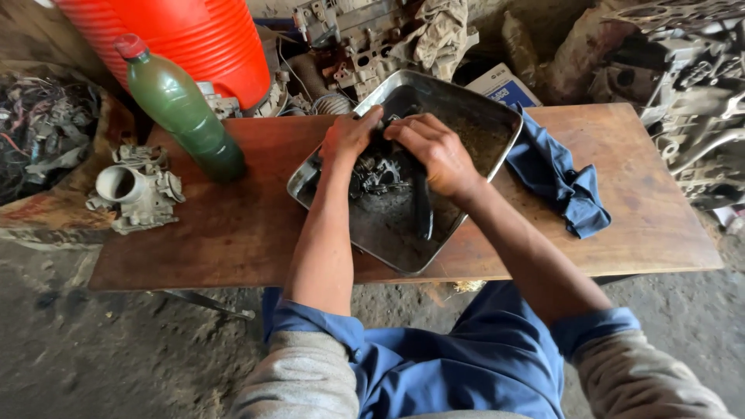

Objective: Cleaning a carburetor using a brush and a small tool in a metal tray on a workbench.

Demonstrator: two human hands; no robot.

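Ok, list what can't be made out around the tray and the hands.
- Head view: the dark metal part in the tray is half covered by the left hand and right hand; its shape is unclear.
- The fingers' grip: hidden under the hands.
- The orange container: cut off by the top edge.

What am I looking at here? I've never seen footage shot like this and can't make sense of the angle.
A camera worn on a person's head looks down at their own two bare hands. The left hand and right hand both grip a dirty metal part inside a steel tray on a wooden table. Also on the table: a green bottle, a grey carburettor-like part and a blue cloth. A red ribbed container stands behind.
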